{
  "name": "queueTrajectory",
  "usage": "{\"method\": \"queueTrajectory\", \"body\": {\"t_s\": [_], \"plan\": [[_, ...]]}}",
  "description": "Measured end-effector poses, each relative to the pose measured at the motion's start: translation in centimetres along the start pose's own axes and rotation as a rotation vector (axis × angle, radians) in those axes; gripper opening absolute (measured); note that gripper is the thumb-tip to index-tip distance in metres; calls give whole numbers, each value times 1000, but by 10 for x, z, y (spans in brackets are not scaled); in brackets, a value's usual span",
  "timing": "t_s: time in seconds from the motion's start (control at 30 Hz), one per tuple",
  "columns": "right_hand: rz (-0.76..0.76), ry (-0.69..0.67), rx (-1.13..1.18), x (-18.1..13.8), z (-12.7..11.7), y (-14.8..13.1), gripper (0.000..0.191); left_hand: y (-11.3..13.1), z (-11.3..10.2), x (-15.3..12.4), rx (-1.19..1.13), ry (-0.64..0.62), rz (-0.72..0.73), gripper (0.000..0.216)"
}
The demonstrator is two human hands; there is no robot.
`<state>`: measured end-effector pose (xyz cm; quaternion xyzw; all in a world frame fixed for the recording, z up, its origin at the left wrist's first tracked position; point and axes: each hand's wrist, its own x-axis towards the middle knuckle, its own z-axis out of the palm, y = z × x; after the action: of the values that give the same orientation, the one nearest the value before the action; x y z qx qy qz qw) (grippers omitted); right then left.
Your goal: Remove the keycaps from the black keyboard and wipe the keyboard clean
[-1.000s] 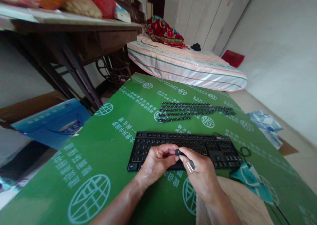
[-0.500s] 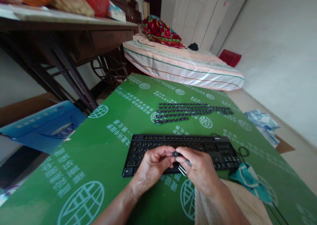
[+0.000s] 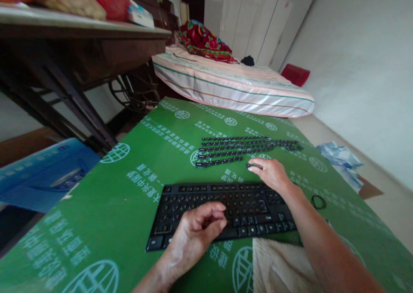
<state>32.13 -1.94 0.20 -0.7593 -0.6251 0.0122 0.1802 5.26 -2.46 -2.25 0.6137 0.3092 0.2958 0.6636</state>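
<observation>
A black keyboard [image 3: 245,202] with many keycaps pulled off lies on a green printed board [image 3: 129,198]. Rows of loose black keycaps [image 3: 238,149] are laid out beyond it. My right hand [image 3: 269,172] reaches over the keyboard, fingers pinched on a single keycap [image 3: 251,166] at the end of the nearest row. My left hand [image 3: 196,232] rests curled on the keyboard's front edge; nothing shows in its fingers.
A cream towel [image 3: 277,267] lies at the near edge under my right forearm. A black cable loop [image 3: 318,202] sits right of the keyboard. A dark wooden table [image 3: 80,47] stands left, a blue box [image 3: 41,177] beneath, a mattress [image 3: 232,88] behind.
My hands were together over the keyboard holding one keycap and a thin tool. My right hand has since carried the keycap forward to the rows; my left stayed by the keyboard.
</observation>
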Motion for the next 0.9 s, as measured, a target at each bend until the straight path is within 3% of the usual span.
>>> {"method": "queueTrajectory", "body": {"t_s": [0.2, 0.6, 0.9], "plan": [[39, -95, -112, 32, 21, 25, 18, 5, 0, -2, 158, 28, 26, 17], [111, -127, -101, 47, 31, 29, 23, 9, 1, -1, 285, 50, 145, 16], [109, -132, -85, 50, 30, 28, 23, 11, 1, -2, 309, 36, 144, 15]]}}
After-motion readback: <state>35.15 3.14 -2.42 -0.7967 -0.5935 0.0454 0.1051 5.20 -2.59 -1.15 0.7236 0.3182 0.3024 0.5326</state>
